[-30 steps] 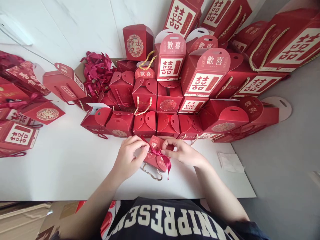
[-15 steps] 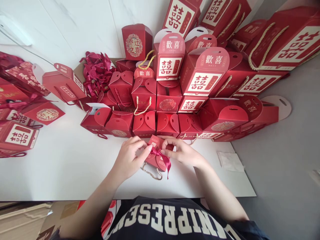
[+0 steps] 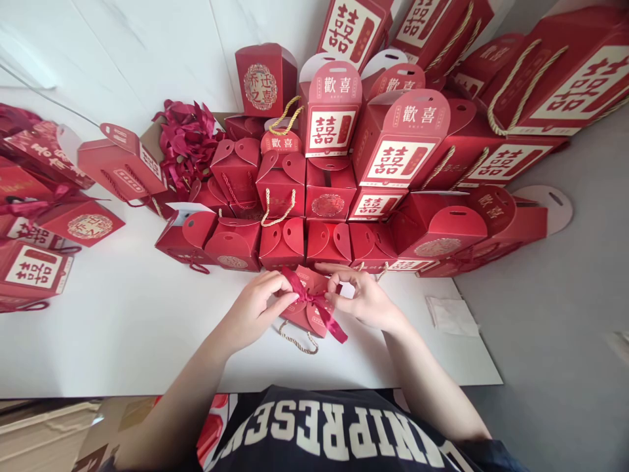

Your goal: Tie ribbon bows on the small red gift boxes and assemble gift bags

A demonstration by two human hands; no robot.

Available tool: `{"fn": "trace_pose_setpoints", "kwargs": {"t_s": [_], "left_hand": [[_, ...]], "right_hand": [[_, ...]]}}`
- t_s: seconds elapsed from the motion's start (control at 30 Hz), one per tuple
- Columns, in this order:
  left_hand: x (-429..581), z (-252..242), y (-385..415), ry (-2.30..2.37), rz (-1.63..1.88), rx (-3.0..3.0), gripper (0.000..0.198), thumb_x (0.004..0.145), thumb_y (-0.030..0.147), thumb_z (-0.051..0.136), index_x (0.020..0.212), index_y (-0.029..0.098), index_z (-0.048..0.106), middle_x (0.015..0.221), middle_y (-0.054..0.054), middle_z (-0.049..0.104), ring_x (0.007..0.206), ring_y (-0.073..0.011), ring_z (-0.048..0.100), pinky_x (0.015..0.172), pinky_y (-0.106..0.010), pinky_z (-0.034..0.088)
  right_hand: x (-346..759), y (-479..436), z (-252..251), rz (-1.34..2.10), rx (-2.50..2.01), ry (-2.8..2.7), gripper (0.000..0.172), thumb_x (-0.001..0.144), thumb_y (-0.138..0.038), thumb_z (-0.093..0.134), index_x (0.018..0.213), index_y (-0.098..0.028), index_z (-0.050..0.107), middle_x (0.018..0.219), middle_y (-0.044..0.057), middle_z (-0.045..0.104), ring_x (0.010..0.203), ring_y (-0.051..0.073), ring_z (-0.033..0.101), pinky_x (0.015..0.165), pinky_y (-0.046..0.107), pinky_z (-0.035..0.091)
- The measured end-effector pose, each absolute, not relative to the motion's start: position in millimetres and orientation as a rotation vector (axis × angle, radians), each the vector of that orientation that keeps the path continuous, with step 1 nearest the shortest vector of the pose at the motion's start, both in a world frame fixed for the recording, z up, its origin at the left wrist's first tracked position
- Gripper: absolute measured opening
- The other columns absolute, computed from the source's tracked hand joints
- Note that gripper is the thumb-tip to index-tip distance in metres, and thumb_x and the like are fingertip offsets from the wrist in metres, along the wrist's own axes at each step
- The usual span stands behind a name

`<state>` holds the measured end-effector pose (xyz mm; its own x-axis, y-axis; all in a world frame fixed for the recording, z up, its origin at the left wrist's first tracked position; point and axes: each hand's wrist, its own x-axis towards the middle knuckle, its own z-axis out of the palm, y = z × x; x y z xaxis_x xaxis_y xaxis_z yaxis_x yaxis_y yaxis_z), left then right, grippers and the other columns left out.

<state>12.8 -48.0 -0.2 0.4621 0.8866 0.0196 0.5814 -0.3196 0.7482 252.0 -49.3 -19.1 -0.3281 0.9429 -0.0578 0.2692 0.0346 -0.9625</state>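
Note:
A small red gift box lies on the white table in front of me, its flaps folded together on top. Dark pink satin ribbon is knotted over the middle of the flaps, one tail hanging toward the lower right. My left hand pinches the ribbon between thumb and forefinger at the left of the knot. On the other side, my right hand pinches ribbon close to the knot, its other fingers curled above the box. A twisted gold cord handle droops from the near side of the box onto the table.
Several rows of red gift boxes are stacked behind my hands. A pile of dark pink ribbons lies at back left. More boxes stand far left. White tissue lies at right, beside the grey wall.
Both hands have drawn slightly apart, pulling ribbon outward from the knot. A ribbon end now shows above my left fingers, and the right tail has swung outward. The view has shifted slightly.

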Motion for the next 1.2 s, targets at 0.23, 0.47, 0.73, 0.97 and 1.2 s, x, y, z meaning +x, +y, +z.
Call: {"fn": "trace_pose_setpoints", "kwargs": {"t_s": [0.23,0.47,0.73,0.97,1.2], "left_hand": [[4.1,-7.9,-50.1,1.245,0.588,2.16,0.023,0.099,0.029,0.046,0.079,0.019,0.048,0.078,0.002,0.053,0.075,-0.0128,0.048,0.077,-0.028,0.037],[2.9,-15.5,-52.6,1.368,0.681,2.408,0.018,0.097,0.021,0.047,0.08,0.018,0.05,0.08,0.0,0.058,0.078,-0.0158,0.053,0.08,-0.034,0.036],[3.1,1.5,-50.4,0.977,0.771,2.218,0.024,0.091,0.017,0.053,0.104,0.026,0.071,0.104,-0.006,0.056,0.1,-0.0187,0.054,0.09,-0.033,0.044],[-6.9,3.8,-51.7,0.798,0.813,2.326,0.027,0.086,0.013,0.051,0.09,0.025,0.075,0.094,-0.006,0.054,0.088,-0.0186,0.053,0.082,-0.036,0.044],[-7.9,-4.7,-45.5,1.048,0.735,2.662,0.016,0.087,0.019,0.062,0.1,0.024,0.071,0.094,-0.005,0.06,0.088,-0.0182,0.054,0.083,-0.035,0.041]], "right_hand": [[255.0,-58.2,-26.7,1.218,-1.327,-1.58,0.008,0.074,-0.019,0.066,0.069,-0.022,0.06,0.131,0.006,0.065,0.127,0.027,0.057,0.111,0.044,0.036],[251.9,-63.8,-32.6,1.054,-1.365,-1.574,0.008,0.075,-0.018,0.065,0.071,-0.021,0.059,0.127,0.009,0.067,0.122,0.028,0.06,0.108,0.044,0.039],[259.6,-64.4,-25.7,1.036,-1.23,-1.72,0.021,0.095,-0.034,0.054,0.114,-0.027,0.057,0.126,0.007,0.063,0.113,0.023,0.061,0.098,0.04,0.046],[259.2,-60.1,-19.7,1.012,-1.195,-1.788,0.022,0.099,-0.036,0.049,0.115,-0.028,0.062,0.126,0.007,0.062,0.118,0.024,0.057,0.1,0.04,0.043],[252.5,-54.4,-18.5,1.044,-1.151,-1.869,0.009,0.093,-0.028,0.06,0.086,-0.023,0.059,0.13,0.006,0.06,0.121,0.023,0.057,0.103,0.04,0.041]]}}
